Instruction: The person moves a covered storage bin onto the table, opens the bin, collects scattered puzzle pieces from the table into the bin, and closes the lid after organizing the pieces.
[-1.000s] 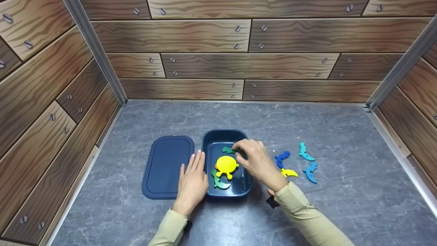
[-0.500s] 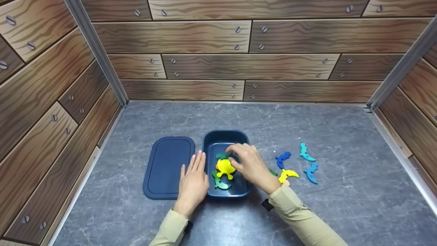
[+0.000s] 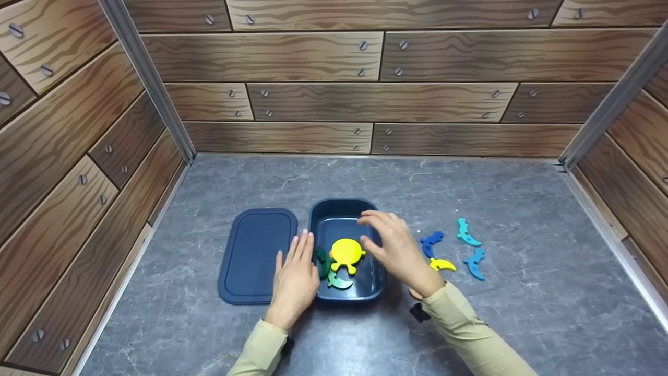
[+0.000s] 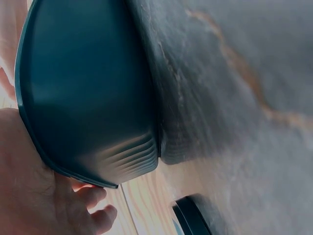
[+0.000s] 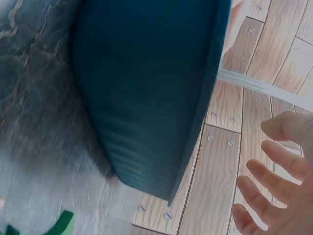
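Note:
A dark blue plastic box (image 3: 342,227) stands uncovered. In it lie a yellow round piece with knobs (image 3: 346,251), a dark green piece (image 3: 322,262) by the left wall and a green crescent-tailed piece (image 3: 340,283). Beside the left wall my left hand (image 3: 295,279) rests at the rim, fingers straight. My right hand (image 3: 394,246) hovers over the right rim; the right wrist view shows its fingers (image 5: 266,188) spread and loosely bent, holding nothing.
A matching lid (image 3: 255,256) lies flat left of the box. Right of it lie a dark blue piece (image 3: 431,243), a yellow piece (image 3: 442,264), a turquoise piece (image 3: 467,233) and a light blue piece (image 3: 475,263). Wood-patterned walls (image 3: 334,99) surround the table.
The dark green piece has gone from the upper part of the box to its left wall, and my right hand has let it go. That hand moved left, then back right. My left hand stayed still.

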Available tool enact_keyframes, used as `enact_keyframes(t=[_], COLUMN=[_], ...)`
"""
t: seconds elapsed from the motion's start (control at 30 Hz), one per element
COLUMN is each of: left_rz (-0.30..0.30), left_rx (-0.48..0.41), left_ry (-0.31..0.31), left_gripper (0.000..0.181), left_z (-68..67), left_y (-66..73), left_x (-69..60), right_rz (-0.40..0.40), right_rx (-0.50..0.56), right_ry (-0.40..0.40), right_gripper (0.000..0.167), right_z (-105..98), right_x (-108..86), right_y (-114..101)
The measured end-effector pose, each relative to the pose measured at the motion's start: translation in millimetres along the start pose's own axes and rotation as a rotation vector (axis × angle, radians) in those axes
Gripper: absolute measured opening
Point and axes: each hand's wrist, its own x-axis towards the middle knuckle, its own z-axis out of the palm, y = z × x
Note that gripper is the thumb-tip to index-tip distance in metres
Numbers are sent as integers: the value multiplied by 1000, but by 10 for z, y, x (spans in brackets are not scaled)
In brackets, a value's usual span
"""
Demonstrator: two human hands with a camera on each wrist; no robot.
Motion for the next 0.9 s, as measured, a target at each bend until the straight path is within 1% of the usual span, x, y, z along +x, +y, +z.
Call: enact_keyframes(t=[0.1, 0.17, 0.33, 0.57, 0.9], left_rz=[4, -1, -10, -5, -11], left_rx=[0, 0, -2, -5, -34], left_ry=[10, 4, -13, -5, -13], left_gripper=[60, 60, 61, 60, 60], left_z=[0, 1, 8, 13, -3], left_y=[-2, -2, -3, -5, -3], left_x=[-2, -1, 6, 5, -6], right_rz=[23, 30, 30, 38, 67], right_rx=[-15, -23, -34, -58, -69], right_ry=[4, 9, 38, 76, 87], right_gripper=[28, 29, 31, 31, 30], right_z=[-56, -88, -155, -221, -307], right_x=[-19, -32, -62, -104, -166], right_y=[25, 47, 104, 194, 328])
